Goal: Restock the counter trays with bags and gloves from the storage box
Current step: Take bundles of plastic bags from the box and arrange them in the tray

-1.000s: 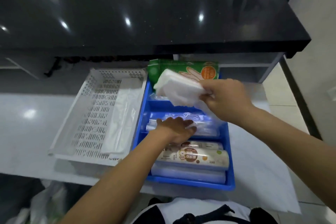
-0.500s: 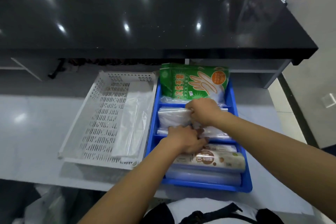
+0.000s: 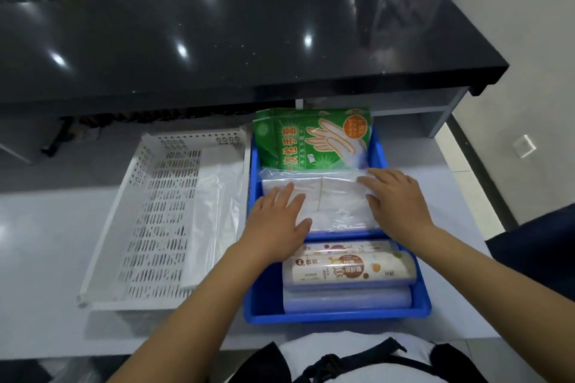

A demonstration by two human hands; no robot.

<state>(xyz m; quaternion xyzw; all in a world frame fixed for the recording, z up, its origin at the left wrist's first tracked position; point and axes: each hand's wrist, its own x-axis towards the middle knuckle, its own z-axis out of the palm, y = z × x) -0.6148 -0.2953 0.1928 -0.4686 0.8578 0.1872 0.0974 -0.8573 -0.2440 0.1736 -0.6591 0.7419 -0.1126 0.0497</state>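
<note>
Both hands flat, fingers spread: left hand (image 3: 277, 221) and right hand (image 3: 396, 204) pressing bag packs (image 3: 336, 199) in blue tray (image 3: 339, 315), just before glove packet (image 3: 314, 138). Risk: slippery packs sliding or springing up once released.

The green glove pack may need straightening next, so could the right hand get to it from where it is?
Probably yes. The right hand lies flat on the clear bag stack, right in front of the green glove pack, and nothing stands between them.
</note>
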